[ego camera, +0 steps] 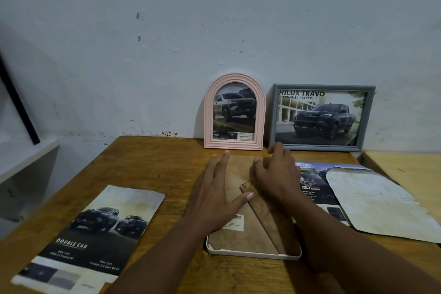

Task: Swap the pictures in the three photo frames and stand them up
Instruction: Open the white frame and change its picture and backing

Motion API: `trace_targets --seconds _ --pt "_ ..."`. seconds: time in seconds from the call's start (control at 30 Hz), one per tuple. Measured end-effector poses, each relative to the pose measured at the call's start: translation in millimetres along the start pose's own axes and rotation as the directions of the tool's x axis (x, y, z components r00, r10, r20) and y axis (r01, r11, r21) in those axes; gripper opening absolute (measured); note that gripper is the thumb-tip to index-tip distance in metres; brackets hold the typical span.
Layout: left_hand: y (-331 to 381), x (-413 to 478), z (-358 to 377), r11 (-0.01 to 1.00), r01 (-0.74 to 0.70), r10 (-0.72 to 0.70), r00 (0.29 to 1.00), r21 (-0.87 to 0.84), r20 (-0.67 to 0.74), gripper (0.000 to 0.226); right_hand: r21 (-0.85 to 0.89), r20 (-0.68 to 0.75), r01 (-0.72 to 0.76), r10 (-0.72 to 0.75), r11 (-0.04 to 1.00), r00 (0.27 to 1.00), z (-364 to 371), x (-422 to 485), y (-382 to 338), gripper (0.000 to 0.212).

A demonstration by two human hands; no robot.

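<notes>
1. Wooden table (155,164), set against a pale wall; it bears every item we list below.
2. White frame (253,255), lying face down at the table's centre, brown backing board (238,238) upward, with a barcode label (235,222) and a folding stand leg (265,217) lying flat along it.
3. Left hand (219,188), fingers straight and spread, pressing flat on the backing board.
4. Right hand (274,174), just beside the left and apart from it, fingers bent over the upper end of the stand leg; we cannot tell whether it pinches anything.
5. Pink arched frame (235,112), upright against the wall, holding a truck picture.
6. Grey rectangular frame (321,118), upright just beside the pink one, holding a "HILUX TRAVO" picture.
7. "DOUBLE CAB" brochure (95,229), flat on the table at our left.
8. Second brochure (312,184), flat at our right, partly under a worn white sheet (372,200).
</notes>
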State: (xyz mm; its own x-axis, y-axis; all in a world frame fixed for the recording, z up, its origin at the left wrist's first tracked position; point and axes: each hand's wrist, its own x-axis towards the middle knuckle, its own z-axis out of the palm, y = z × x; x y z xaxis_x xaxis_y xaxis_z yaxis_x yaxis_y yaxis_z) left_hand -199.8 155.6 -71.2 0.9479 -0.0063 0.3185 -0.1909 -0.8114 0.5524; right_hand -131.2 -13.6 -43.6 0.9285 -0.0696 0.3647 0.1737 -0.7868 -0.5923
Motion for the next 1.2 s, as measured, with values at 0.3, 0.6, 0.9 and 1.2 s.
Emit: trace_targets --seconds 0.3,0.6,0.9,1.2 --pt "-3 5 -28 0.993 -0.111 0.118 0.968 0.041 -0.222 0.098 0.419 0.192 -0.154 0.079 0.895 0.978 -30 -16 -12 0.033" --pt "42 40 -49 0.979 -0.146 0.101 0.955 -0.145 -0.279 0.079 0.707 0.105 -0.206 0.187 0.677 0.977 -78 -9 -23 0.033" --pt "48 49 -10 0.999 -0.052 0.053 0.993 -0.008 0.105 0.080 0.031 -0.016 -0.252 0.252 0.967 0.968 -146 56 68 0.027" --pt "3 29 -7 0.971 -0.026 -0.016 0.984 0.236 0.177 0.069 -0.084 0.249 -0.289 0.301 0.954 0.921 -76 36 64 0.035"
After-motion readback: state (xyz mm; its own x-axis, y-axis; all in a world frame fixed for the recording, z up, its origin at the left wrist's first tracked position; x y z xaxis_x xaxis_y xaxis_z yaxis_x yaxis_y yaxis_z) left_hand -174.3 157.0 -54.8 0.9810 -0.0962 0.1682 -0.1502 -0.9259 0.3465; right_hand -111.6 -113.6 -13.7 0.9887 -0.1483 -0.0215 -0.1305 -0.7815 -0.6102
